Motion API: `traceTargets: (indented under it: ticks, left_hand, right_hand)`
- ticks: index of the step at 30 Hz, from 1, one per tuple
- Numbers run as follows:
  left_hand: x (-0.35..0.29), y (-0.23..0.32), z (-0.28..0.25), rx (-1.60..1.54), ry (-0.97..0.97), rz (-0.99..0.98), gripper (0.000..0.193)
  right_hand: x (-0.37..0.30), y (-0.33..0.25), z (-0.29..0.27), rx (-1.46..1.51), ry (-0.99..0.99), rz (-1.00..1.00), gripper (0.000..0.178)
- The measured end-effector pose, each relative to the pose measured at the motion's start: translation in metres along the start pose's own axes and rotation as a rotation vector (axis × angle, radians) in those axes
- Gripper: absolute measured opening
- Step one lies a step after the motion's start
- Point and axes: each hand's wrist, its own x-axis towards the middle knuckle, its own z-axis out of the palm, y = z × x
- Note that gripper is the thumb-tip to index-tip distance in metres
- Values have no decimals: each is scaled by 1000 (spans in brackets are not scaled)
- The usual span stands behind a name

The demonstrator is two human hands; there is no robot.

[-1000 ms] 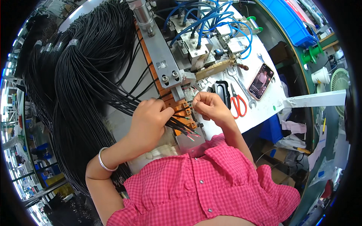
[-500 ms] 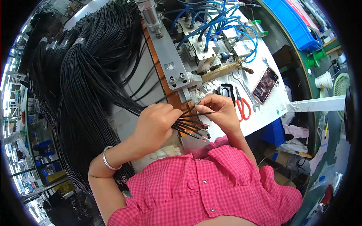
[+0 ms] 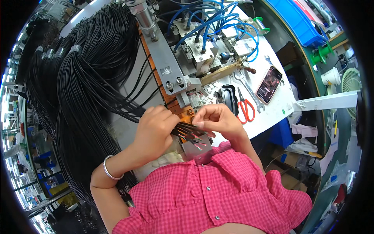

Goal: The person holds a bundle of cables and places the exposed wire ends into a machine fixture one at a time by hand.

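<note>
My left hand (image 3: 156, 126) is closed around a bunch of thin black cables (image 3: 134, 111), whose ends stick out to its right. Small red, green and white wire tips (image 3: 199, 146) show at those ends. My right hand (image 3: 220, 121) has thumb and fingers pinched together at the cable ends, close to the left hand. Which strands it grips is partly hidden by blur and fingers. Just beyond both hands lies the copper-coloured block (image 3: 185, 114) at the near end of a metal press fixture (image 3: 165, 64).
Thick bundles of black cable (image 3: 83, 82) hang over the left side. Blue air tubes (image 3: 230, 21) loop across the machine. On the white table lie small white connectors (image 3: 202, 98), a black case (image 3: 230, 99), red-handled scissors (image 3: 245, 111), a wrench (image 3: 253, 95) and a phone (image 3: 269, 84).
My right hand has moved down and left, nearer the left hand. The cable ends, fanned out before, are now closer together. The whole view has shifted slightly.
</note>
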Motion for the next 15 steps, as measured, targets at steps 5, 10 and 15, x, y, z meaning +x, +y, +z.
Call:
traceTargets:
  ticks: [5, 10, 15]
  left_hand:
    - [-1, 2, 1, 21, -23, -2, 29]
    - [-1, 0, 5, -8, -1, 57, 31]
    - [-3, -1, 4, 6, 64, -15, 35]
  right_hand:
    - [2, 5, 0, -224, 197, -136, 8]
    - [6, 12, -10, -345, 287, -172, 9]
    - [15, 20, -10, -242, 271, -77, 11]
